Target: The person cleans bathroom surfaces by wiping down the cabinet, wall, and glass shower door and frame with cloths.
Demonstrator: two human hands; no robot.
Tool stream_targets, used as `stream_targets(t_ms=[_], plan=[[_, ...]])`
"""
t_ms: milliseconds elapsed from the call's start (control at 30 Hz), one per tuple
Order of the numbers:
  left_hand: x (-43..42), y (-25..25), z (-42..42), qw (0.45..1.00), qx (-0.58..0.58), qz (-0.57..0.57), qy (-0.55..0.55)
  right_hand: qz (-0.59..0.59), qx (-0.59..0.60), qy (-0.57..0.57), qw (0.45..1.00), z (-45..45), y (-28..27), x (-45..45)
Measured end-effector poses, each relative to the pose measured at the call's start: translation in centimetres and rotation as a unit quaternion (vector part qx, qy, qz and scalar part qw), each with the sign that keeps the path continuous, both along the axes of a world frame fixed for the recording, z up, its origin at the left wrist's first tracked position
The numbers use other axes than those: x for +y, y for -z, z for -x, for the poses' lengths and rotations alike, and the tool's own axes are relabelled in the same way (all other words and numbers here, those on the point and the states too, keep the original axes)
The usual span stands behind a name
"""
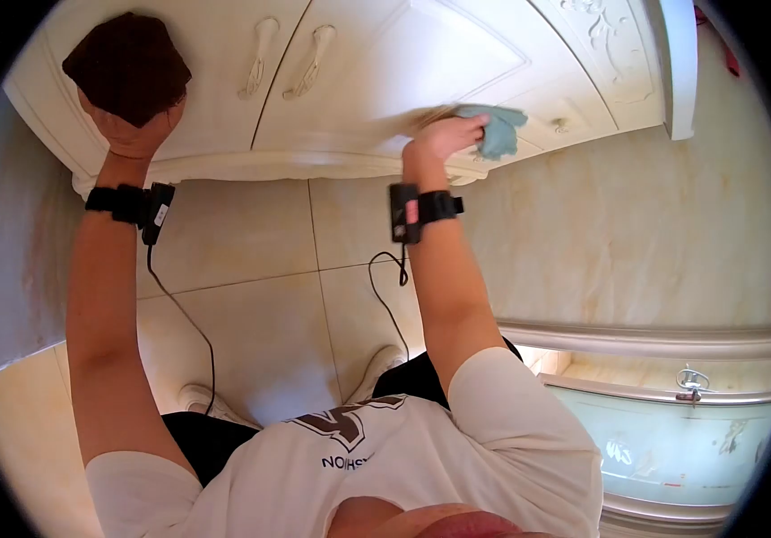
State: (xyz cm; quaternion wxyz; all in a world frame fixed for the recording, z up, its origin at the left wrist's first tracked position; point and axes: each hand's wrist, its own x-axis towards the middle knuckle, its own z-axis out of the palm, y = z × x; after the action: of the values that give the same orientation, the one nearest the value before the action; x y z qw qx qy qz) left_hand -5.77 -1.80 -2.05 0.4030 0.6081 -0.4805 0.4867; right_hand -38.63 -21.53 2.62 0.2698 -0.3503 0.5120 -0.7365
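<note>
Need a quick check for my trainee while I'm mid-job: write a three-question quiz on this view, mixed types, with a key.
1. Multiple choice: which hand holds the blue-green cloth?
A) left
B) right
C) both

2. True or false: black straps are on both wrists.

3. Fill in the blank: the two carved handles nearest the seam between the cabinet doors are on ____ sides of it.

Key: 1 B, the right hand; 2 True; 3 opposite.
</note>
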Motion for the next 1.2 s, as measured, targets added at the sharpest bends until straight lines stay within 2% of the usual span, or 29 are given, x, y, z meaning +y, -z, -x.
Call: stream_targets(t_ms=[100, 133, 200, 233, 267, 300, 367, 433, 467, 500, 533, 567, 700, 733, 800, 833, 900, 933, 967, 1033, 1133, 1167, 1200], plan=[[-0.2, 0.2, 0.0, 1.000, 0.010, 0.008, -0.004, 0.044, -0.043, 0.014, 0.998, 0.1, 1.9, -1.9], [-0.2, 0.3, -0.2, 1.000, 0.009, 0.010, -0.002, 0.043, 0.089, -0.062, 0.993, -0.4, 2.7, 0.3], [-0.2, 0.6, -0.3, 0.999, 0.016, -0.027, -0.031, -0.007, 0.247, -0.129, 0.960, -2.3, 3.9, 4.2], [-0.2, 0.4, -0.1, 0.999, 0.014, -0.025, -0.030, -0.006, 0.246, -0.127, 0.961, -2.5, 3.3, 6.0], [-0.1, 0.2, 0.1, 0.999, 0.003, -0.029, -0.039, 0.140, 0.301, -0.157, 0.930, -2.9, 2.1, 7.8], [0.1, 0.1, 0.2, 0.999, -0.002, -0.031, -0.045, 0.281, 0.350, -0.184, 0.875, -3.6, 0.6, 8.9], [0.2, -0.1, 0.0, 0.999, 0.005, -0.029, -0.039, 0.301, 0.432, -0.111, 0.843, -1.6, -5.3, 5.3], [0.1, 0.5, -0.4, 0.999, 0.018, -0.021, -0.023, 0.354, 0.322, -0.008, 0.878, 0.1, -6.4, 0.0], [0.1, 1.1, -1.0, 1.000, 0.004, -0.020, -0.017, 0.288, 0.170, -0.057, 0.941, 1.3, -7.0, -0.8], [0.0, 1.0, -0.9, 1.000, -0.003, -0.017, -0.015, 0.215, 0.012, -0.105, 0.971, 2.5, -7.4, -1.6], [0.0, 0.8, -0.8, 1.000, -0.010, -0.015, -0.012, 0.128, -0.010, -0.052, 0.990, 3.5, -6.3, -2.7], [-0.1, 0.7, -0.4, 1.000, 0.000, -0.006, -0.006, 0.131, -0.010, -0.051, 0.990, 4.5, -5.2, -3.8], [0.0, 0.9, -0.1, 1.000, 0.003, -0.008, -0.030, -0.036, -0.125, -0.199, 0.971, 3.0, -3.5, 1.4], [-0.1, 1.2, -0.2, 1.000, 0.001, -0.008, -0.028, -0.036, -0.127, -0.198, 0.971, 2.4, -3.4, 1.5], [-0.3, 2.4, -0.7, 0.997, 0.016, -0.035, -0.059, 0.067, 0.052, -0.193, 0.978, 2.0, -3.6, 1.5], [-0.4, 3.1, -1.0, 0.997, 0.020, -0.044, -0.067, 0.067, 0.052, -0.186, 0.979, 2.3, -4.2, 1.2], [-0.5, 3.8, -1.8, 0.992, -0.004, -0.069, -0.103, 0.037, -0.030, -0.122, 0.991, 2.7, -5.8, -0.6], [-0.4, 3.9, -2.0, 0.987, -0.022, -0.081, -0.134, 0.074, -0.025, -0.039, 0.996, 3.4, -5.3, -2.7], [-0.3, 3.9, -2.3, 0.981, -0.040, -0.091, -0.165, 0.078, -0.027, -0.038, 0.996, 5.0, -4.4, -3.9], [0.0, 0.7, -0.2, 0.999, -0.027, 0.018, 0.003, -0.031, -0.268, -0.067, 0.961, 6.5, -4.8, -4.1], [-0.2, 1.8, -0.9, 1.000, 0.016, 0.013, -0.003, -0.069, -0.254, -0.114, 0.958, 7.0, -6.0, -4.2], [-0.2, 2.2, -1.2, 1.000, 0.015, 0.016, -0.006, -0.029, -0.101, -0.108, 0.989, 6.4, -5.8, -4.1], [0.0, 2.2, -1.2, 1.000, 0.008, 0.004, -0.008, 0.013, 0.054, -0.096, 0.994, 5.5, -5.1, -3.8]])
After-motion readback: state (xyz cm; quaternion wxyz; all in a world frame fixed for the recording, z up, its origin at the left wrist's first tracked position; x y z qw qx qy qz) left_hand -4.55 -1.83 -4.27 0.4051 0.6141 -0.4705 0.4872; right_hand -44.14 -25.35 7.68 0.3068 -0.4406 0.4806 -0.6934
